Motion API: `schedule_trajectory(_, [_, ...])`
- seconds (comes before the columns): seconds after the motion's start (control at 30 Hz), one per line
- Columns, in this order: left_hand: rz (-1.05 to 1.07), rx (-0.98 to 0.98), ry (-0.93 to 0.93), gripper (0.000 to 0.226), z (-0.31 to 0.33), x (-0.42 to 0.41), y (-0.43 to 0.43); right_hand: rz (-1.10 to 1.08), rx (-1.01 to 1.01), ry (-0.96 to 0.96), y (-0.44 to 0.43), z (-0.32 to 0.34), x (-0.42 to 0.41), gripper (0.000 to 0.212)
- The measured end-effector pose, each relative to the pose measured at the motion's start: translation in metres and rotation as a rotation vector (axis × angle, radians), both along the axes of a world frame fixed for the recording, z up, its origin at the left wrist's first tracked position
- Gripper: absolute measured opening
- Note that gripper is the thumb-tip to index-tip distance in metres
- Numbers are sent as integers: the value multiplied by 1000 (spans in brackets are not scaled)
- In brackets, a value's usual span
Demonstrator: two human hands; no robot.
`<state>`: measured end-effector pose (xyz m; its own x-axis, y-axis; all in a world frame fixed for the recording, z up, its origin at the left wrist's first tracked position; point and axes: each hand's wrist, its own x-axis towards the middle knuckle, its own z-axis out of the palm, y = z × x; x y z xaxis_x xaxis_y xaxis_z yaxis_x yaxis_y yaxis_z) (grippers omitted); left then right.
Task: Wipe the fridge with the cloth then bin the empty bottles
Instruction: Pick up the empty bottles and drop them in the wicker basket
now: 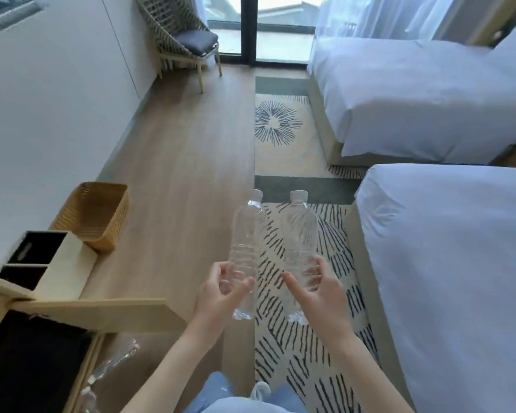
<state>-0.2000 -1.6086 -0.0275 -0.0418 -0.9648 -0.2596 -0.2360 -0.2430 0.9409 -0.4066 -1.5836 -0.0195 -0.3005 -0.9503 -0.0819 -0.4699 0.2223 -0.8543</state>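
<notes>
While both hands grip: left hand (pixel 221 289) around one clear bottle (pixel 246 248), right hand (pixel 318 289) around another bottle (pixel 300 234).

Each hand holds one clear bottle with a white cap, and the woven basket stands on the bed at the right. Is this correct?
Not quite. The head view shows the woven basket on the wooden floor at the left, by the wall. The rest holds: the left hand and the right hand each hold one clear bottle with a white cap.

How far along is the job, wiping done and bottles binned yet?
Wiping: cannot tell; neither fridge nor cloth is clearly in view. In hand: the left hand holds one clear bottle, the right hand another, both capped. Left: binning; the woven basket by the wall may be the bin.
</notes>
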Motion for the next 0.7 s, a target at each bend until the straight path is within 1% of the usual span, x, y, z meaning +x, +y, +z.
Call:
schedule_trajectory(0.17, [-19, 2, 1, 64, 3, -24, -58, -52, 17, -25, -47, -2, -25, 72])
schedule_trajectory(0.33, [-11, 3, 14, 64, -12, -32, -135, -44, 43, 10, -123, -18, -27, 72])
schedule_trajectory(0.47, [5, -7, 63, 60, -26, -34, -224, -20, 24, 20, -214, -24, -23, 71])
schedule_trajectory(0.53, [13, -26, 99, 64, -28, -31, -279, -14, -5, 30, -271, -21, -20, 71])
schedule_trajectory(0.6, [2, -52, 109, 68, -24, -25, -339, -9, -26, 27, -330, -12, -15, 73])
schedule_trajectory(0.7, [5, -81, 115, 65, -9, -12, -425, 8, -39, 3, -414, 5, -6, 78])
